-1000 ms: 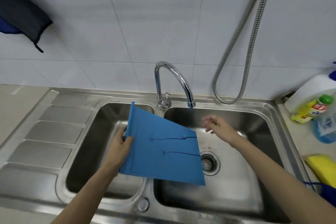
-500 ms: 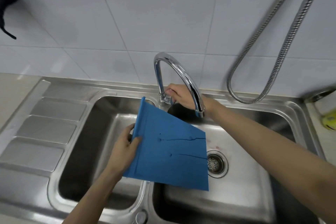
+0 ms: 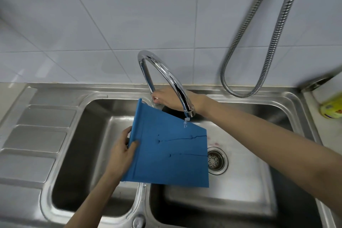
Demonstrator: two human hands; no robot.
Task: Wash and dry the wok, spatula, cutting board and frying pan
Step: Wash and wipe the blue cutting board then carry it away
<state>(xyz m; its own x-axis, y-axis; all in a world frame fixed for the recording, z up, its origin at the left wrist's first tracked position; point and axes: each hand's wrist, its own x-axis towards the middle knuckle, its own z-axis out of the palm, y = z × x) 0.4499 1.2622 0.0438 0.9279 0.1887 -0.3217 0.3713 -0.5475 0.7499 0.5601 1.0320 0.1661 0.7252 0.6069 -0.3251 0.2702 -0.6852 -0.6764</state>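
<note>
Board (image 3: 170, 150): matt blue plastic, smooth, streaked wet. Sink (image 3: 61, 131): brushed steel, satin sheen, ribbed drainer at left. Tap (image 3: 162, 76): mirror-polished chrome. Hose (image 3: 246, 42), upper right: ribbed shiny metal. Wall (image 3: 129, 15): glossy pale tile.

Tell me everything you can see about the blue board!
The blue cutting board is a flat, plastic-looking rectangle with a raised lip along its left edge. It is held tilted over the double sink, spanning the divider. The left hand grips the lipped edge. Thin dark streaks cross its face, and water from the tap is just starting to fall toward it.
</note>
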